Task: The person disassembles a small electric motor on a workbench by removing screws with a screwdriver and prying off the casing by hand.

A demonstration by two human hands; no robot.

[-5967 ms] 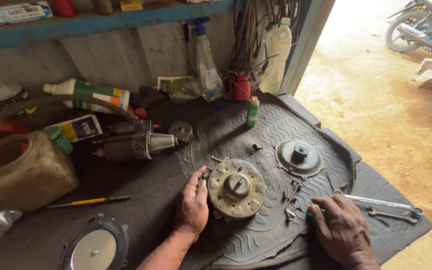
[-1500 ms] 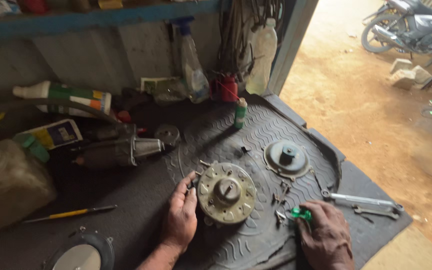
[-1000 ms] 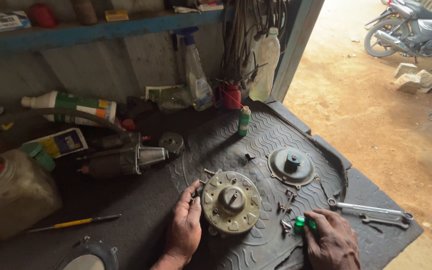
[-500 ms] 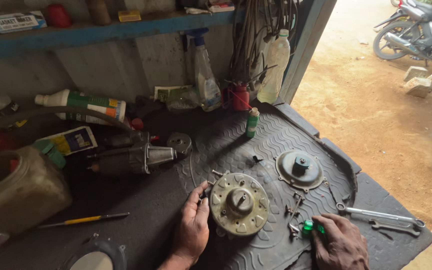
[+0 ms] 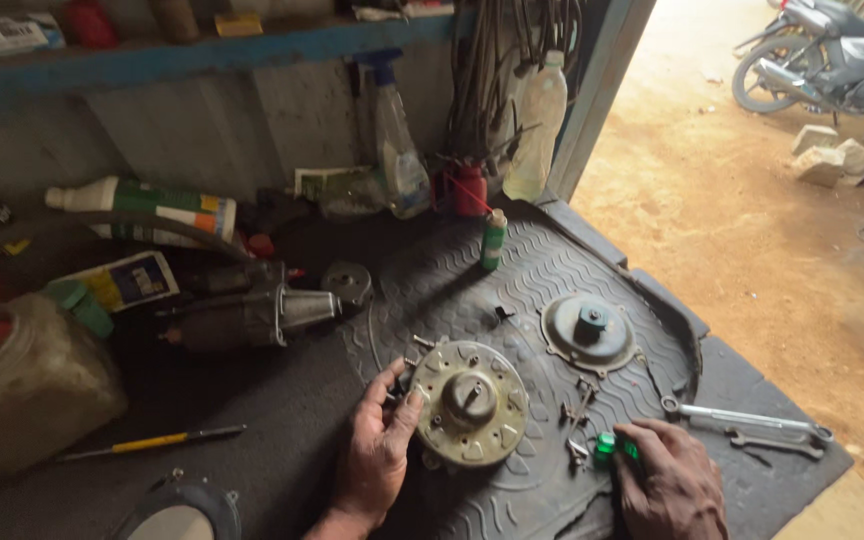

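Our left hand (image 5: 377,455) rests on the rubber mat (image 5: 552,270), fingers (image 5: 392,385) spread and pressed against the left rim of the round brass-coloured hub (image 5: 469,403), which lies flat on the mat near the front of the counter (image 5: 282,400). Our right hand (image 5: 672,485) is to the right of the hub, fingers curled tight around the green handle of a small driver (image 5: 607,447); its tip is hidden, so we cannot tell where it points.

To do this well, we judge that the left hand should brace the hub from the side, so it does not spin or slide on the ribbed mat when the driver bites. We should set the tip squarely and upright in the fastener before turning, since a tilted tip is likely to slip.

Loose screws (image 5: 577,415) lie between the hub and the right hand, very near the driver; we should mind them so none gets swept off the mat. The grey cover (image 5: 589,330) sits just behind them, apart from the hub, and two wrenches (image 5: 752,425) lie to the right, clear of our work.
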